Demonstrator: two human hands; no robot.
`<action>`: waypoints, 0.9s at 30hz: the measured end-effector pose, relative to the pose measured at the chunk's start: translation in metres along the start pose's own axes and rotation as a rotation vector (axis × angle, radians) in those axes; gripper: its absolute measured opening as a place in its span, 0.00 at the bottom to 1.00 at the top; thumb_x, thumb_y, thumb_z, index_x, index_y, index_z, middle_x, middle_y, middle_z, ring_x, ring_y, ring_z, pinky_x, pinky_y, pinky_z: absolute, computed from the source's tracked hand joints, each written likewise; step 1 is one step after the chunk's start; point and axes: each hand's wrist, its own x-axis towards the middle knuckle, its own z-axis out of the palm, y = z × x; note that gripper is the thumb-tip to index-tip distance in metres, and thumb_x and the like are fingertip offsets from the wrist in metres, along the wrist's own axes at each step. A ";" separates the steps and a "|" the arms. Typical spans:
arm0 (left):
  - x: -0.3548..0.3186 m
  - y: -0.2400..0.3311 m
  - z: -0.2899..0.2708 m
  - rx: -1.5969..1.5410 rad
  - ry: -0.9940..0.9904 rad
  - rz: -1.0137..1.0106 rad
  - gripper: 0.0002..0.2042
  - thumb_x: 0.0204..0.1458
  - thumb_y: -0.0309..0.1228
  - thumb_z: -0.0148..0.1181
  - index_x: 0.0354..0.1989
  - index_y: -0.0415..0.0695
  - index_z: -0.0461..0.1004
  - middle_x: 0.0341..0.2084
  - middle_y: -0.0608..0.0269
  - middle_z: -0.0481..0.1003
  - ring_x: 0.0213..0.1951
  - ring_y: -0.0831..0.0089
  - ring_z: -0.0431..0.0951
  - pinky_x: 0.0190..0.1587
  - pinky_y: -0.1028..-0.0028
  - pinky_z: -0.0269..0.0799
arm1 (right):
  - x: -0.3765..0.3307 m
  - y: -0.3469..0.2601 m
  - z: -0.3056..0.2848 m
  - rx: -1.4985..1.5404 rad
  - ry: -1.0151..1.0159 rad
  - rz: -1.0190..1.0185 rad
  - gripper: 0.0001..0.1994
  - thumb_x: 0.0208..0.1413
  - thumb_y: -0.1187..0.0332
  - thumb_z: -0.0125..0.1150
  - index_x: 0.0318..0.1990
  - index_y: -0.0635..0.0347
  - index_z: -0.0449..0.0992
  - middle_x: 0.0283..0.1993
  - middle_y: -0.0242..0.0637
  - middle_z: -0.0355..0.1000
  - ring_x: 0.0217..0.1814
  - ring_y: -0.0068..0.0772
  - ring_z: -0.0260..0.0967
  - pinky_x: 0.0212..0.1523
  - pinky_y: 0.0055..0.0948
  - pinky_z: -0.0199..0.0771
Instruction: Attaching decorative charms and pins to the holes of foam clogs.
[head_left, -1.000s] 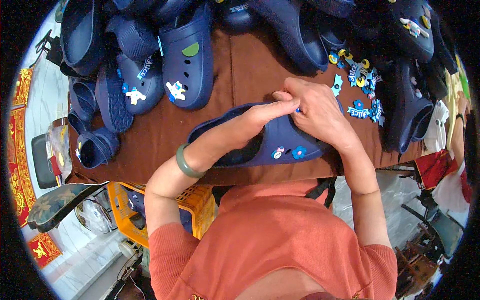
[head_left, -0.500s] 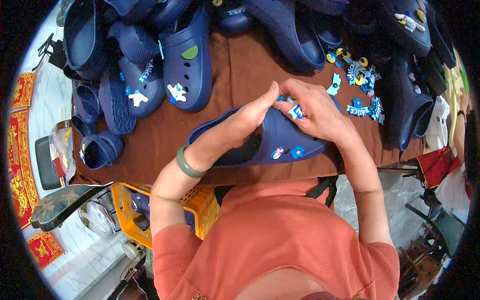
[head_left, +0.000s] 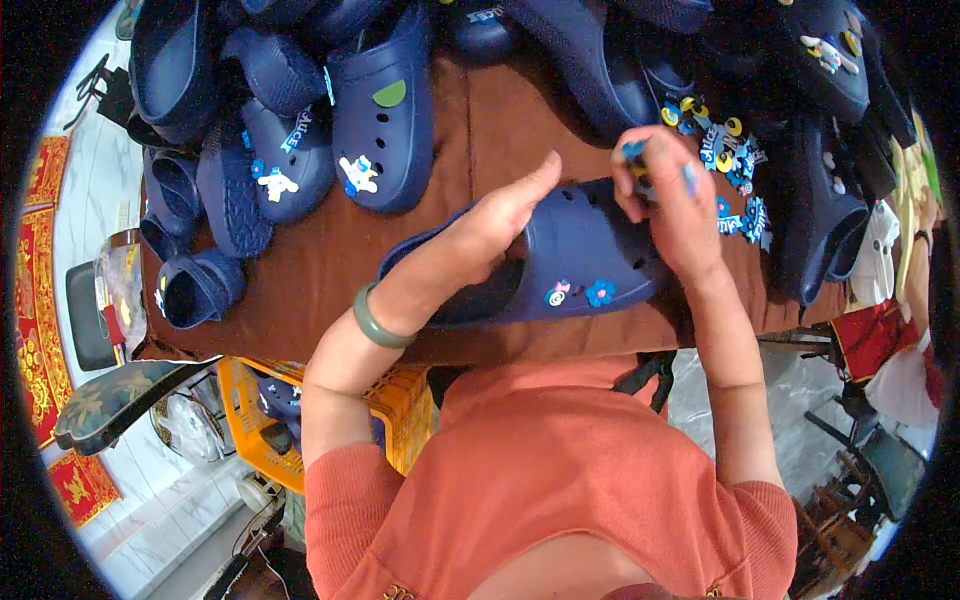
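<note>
A navy clog (head_left: 600, 240) lies sideways on the brown cloth before me, with a blue flower charm (head_left: 599, 292) and a pink-and-white charm (head_left: 557, 292) on its near side. My left hand (head_left: 492, 225) reaches into its foot opening and steadies it; the thumb sticks up and the other fingers are partly hidden inside. Over the toe end, my right hand (head_left: 668, 190) is curled around some small shoe charms (head_left: 637, 165), smeared by motion; blue and yellow bits show between the fingers. A loose pile of blue, white and yellow charms (head_left: 728, 150) lies just beyond that hand.
Finished-looking navy clogs with charms (head_left: 375, 130) stand at the left, and more clogs (head_left: 580, 60) crowd the far edge. Another clog (head_left: 825, 220) stands at the right. Below the table's near edge is an orange crate (head_left: 400, 405) with clogs inside.
My right hand has lifted off the clog's upper and moved right and away, toward the charm pile, with charms in its fingers. The left hand has stayed at the clog's opening.
</note>
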 end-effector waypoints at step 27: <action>0.009 0.005 -0.009 -0.041 0.010 0.190 0.36 0.64 0.59 0.35 0.54 0.32 0.71 0.47 0.47 0.78 0.45 0.61 0.81 0.53 0.63 0.76 | -0.002 -0.023 -0.021 -1.015 -0.675 -0.512 0.25 0.43 0.50 0.68 0.39 0.59 0.67 0.36 0.41 0.68 0.40 0.50 0.70 0.37 0.43 0.69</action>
